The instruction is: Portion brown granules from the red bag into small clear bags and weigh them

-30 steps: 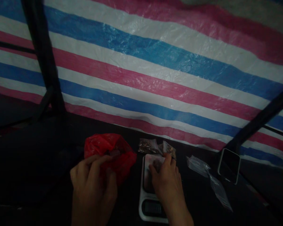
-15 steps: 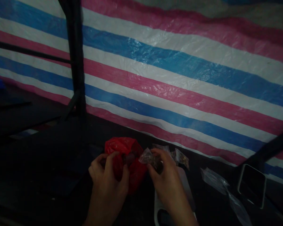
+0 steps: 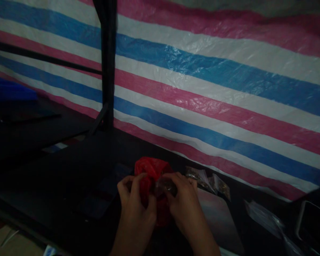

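Note:
A red plastic bag [image 3: 152, 166] lies on the dark table between my hands, its mouth partly spread. My left hand [image 3: 138, 195] grips the left edge of that bag, fingers curled round it. Over the bag's opening, my right hand [image 3: 182, 195] pinches a small clear plastic bag [image 3: 165, 185] with something dark in it. What lies inside the red bag is mostly hidden by my fingers. Just right of my right hand is a flat pale kitchen scale [image 3: 218, 217], partly covered by my forearm.
Filled small clear bags [image 3: 220, 185] lie behind the scale. Farther right are clear plastic bags [image 3: 264, 215] and a phone [image 3: 314, 220]. A dark metal post [image 3: 108, 71] and a striped plastic sheet [image 3: 216, 92] stand behind the table. A blue object [image 3: 12, 89] sits far left.
The camera view has turned left, so everything appears shifted right. My right hand has moved left with the small clear bag, over the red bag's mouth. My left hand still holds the red bag.

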Available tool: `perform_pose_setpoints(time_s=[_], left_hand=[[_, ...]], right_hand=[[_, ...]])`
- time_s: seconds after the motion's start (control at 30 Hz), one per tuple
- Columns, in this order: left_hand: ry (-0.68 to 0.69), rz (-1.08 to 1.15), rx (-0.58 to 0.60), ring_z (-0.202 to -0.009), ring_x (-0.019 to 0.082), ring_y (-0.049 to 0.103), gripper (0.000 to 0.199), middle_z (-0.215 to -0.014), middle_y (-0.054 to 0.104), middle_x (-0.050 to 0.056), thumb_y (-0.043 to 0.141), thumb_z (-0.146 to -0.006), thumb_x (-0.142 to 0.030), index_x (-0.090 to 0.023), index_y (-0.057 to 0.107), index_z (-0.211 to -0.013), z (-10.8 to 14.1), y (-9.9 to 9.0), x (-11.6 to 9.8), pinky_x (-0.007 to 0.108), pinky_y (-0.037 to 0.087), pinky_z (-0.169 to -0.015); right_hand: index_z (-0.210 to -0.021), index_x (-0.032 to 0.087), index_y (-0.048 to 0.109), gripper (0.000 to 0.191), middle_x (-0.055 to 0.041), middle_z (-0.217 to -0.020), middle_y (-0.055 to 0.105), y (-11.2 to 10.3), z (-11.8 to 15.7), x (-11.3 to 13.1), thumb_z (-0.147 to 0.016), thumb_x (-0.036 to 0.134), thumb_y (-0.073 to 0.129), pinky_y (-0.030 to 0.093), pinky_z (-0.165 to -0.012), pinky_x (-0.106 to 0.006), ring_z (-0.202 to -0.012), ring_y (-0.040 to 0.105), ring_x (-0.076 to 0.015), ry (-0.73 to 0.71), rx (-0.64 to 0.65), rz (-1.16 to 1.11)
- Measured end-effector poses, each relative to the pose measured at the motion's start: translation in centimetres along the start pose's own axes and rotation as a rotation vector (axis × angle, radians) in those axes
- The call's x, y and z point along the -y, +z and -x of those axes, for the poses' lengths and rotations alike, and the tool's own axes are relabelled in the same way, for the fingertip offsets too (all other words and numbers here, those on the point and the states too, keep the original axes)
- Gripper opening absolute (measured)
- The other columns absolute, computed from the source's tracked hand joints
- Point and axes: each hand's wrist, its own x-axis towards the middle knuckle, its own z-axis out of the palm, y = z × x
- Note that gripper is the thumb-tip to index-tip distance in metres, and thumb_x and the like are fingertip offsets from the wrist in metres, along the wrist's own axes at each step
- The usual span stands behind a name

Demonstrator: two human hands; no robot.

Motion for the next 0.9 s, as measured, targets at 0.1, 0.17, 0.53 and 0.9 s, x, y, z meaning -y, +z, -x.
perform_pose_setpoints(time_s=[0.1, 0.17, 0.53, 0.9], left_hand=[[-0.008, 0.012, 0.023, -0.111, 0.028, 0.061, 0.035, -0.124, 0.041, 0.008, 0.053, -0.089, -0.028, -0.021, 0.065, -0.121, 0.1, -0.2, -0.1, 0.056, 0.061, -0.1], [-0.007, 0.008, 0.028, -0.112, 0.028, 0.061, 0.035, -0.124, 0.04, 0.008, 0.052, -0.089, -0.027, -0.022, 0.065, -0.121, 0.1, -0.2, -0.2, 0.056, 0.06, -0.101], [-0.011, 0.029, 0.032, -0.114, 0.029, 0.061, 0.036, -0.123, 0.042, 0.008, 0.053, -0.087, -0.028, -0.021, 0.066, -0.119, 0.4, 0.1, -0.6, 0.057, 0.058, -0.105], [-0.122, 0.147, 0.032, -0.111, 0.032, 0.062, 0.039, -0.12, 0.044, 0.009, 0.061, -0.077, -0.034, -0.022, 0.069, -0.112, 0.3, -0.4, -0.7, 0.062, 0.059, -0.102]], right_hand=[[-0.121, 0.028, 0.074, 0.054, -0.0031, -0.121, 0.076, 0.0, 0.1, -0.2, -0.082, -0.005, 0.057, 0.035, -0.103, -0.043, -0.116, 0.065, -0.027, 0.007, -0.009, 0.009], [-0.124, 0.028, 0.073, 0.057, -0.0037, -0.124, 0.075, 0.1, 0.1, -0.3, -0.08, -0.005, 0.057, 0.037, -0.104, -0.044, -0.117, 0.064, -0.028, 0.02, -0.018, 0.005], [-0.128, 0.027, 0.073, 0.056, -0.0053, -0.126, 0.075, 0.9, 0.7, -1.3, -0.081, 0.0, 0.059, 0.044, -0.105, -0.043, -0.118, 0.064, -0.029, 0.079, -0.078, -0.117], [-0.131, 0.026, 0.072, 0.056, -0.0068, -0.122, 0.079, 0.9, 0.8, -0.6, -0.084, -0.001, 0.058, 0.039, -0.107, -0.048, -0.117, 0.066, -0.0297, 0.115, -0.094, -0.066]])
